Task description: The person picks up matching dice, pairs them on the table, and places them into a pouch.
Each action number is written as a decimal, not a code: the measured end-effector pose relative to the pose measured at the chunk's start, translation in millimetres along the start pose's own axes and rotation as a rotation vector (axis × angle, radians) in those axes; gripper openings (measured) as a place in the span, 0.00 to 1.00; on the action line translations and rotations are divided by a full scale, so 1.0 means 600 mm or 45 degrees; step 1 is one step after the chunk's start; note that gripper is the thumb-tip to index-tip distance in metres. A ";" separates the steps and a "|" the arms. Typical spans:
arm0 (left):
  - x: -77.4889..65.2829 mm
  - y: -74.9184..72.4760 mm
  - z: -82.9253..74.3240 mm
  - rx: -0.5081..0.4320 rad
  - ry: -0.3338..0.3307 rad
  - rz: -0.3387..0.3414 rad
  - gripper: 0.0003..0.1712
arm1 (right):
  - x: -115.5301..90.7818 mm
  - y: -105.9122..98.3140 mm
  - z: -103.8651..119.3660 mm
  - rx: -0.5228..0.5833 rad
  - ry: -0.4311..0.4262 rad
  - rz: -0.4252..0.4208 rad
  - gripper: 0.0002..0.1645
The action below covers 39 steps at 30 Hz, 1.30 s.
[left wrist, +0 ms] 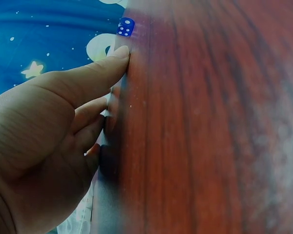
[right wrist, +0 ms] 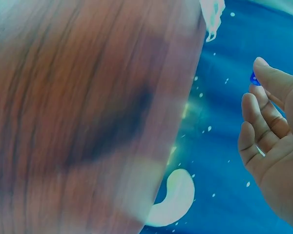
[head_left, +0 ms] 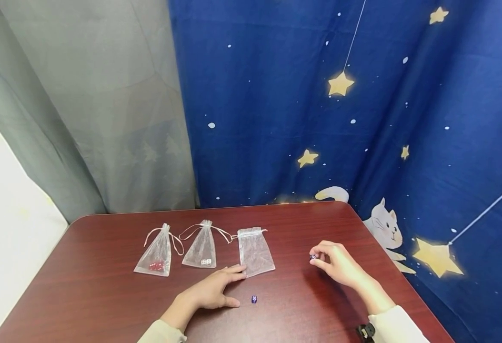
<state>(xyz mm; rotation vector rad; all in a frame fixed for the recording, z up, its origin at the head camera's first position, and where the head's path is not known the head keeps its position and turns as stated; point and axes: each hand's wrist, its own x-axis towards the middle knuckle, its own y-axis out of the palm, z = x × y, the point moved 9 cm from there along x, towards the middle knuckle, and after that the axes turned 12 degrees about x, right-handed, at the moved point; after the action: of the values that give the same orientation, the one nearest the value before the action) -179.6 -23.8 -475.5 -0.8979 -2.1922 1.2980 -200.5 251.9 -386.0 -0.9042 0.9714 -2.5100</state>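
Note:
Between thumb and fingertips, my right hand (head_left: 336,262) pinches a blue die (head_left: 313,257), held above the table's right side; the right wrist view shows this die (right wrist: 254,78) too. My left hand (head_left: 212,288) rests on the table with fingers extended, its fingertips at the lower left edge of a flat white mesh drawstring bag (head_left: 257,252). A second blue die (head_left: 254,299) lies just right of the left thumb. In the left wrist view that die (left wrist: 126,27) shows beyond the thumb tip. The flat bag appears to hold nothing.
Two more mesh bags lie to the left: one with red dice (head_left: 156,266) inside, the other with white dice (head_left: 206,262). Their cords loop outward on the reddish-brown table (head_left: 105,305). A grey and blue star-patterned curtain (head_left: 268,95) hangs behind the table's far edge.

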 end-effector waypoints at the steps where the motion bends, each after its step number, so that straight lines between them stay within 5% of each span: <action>1: 0.000 -0.001 -0.001 0.001 0.007 -0.003 0.38 | 0.003 0.002 0.004 0.007 -0.005 0.005 0.13; 25: 0.003 -0.002 -0.002 -0.004 -0.013 0.000 0.39 | 0.041 0.088 0.067 0.163 -0.074 0.186 0.13; 39: 0.003 -0.001 -0.001 -0.006 -0.009 0.001 0.39 | 0.030 0.171 0.082 0.085 -0.077 0.416 0.06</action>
<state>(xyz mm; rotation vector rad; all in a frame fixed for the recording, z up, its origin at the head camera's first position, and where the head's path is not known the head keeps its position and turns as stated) -180.5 -22.6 -475.0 -0.8974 -2.2017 1.2989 -176.9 144.3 -419.8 -0.7303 0.9266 -2.2137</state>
